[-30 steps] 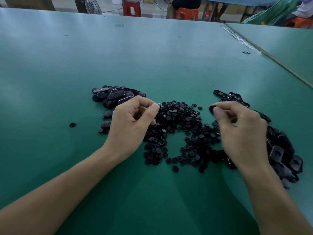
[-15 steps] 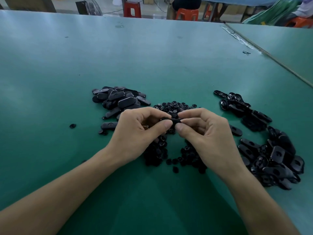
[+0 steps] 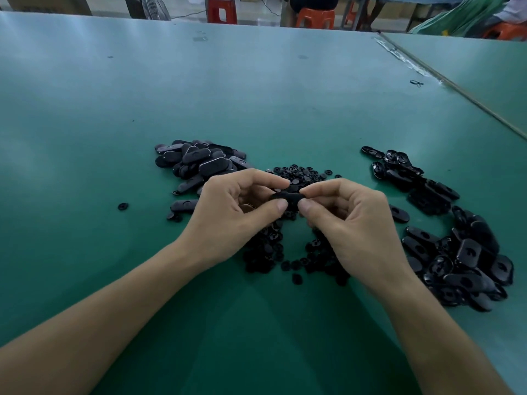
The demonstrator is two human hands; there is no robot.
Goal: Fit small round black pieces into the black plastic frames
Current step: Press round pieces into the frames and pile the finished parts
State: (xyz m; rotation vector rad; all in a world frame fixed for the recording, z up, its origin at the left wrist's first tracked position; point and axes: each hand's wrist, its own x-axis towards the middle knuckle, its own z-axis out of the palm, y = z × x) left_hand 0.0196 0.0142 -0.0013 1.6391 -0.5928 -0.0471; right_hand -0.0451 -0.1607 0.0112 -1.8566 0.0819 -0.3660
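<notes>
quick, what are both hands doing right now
left hand: closed, pinching the left end of a black frame
right hand: closed, pinching the right end of that frame

Holding one frame (image 3: 288, 196) between the left hand (image 3: 228, 215) and the right hand (image 3: 350, 223), above the heap of round pieces (image 3: 299, 172) lying in the middle of the desk (image 3: 256, 95). Facing a pile of frames (image 3: 199, 162) behind and left of the left hand, a second pile (image 3: 462, 260) spreading right of the right hand, one stray round piece (image 3: 123, 206) lying well apart at far left.
</notes>
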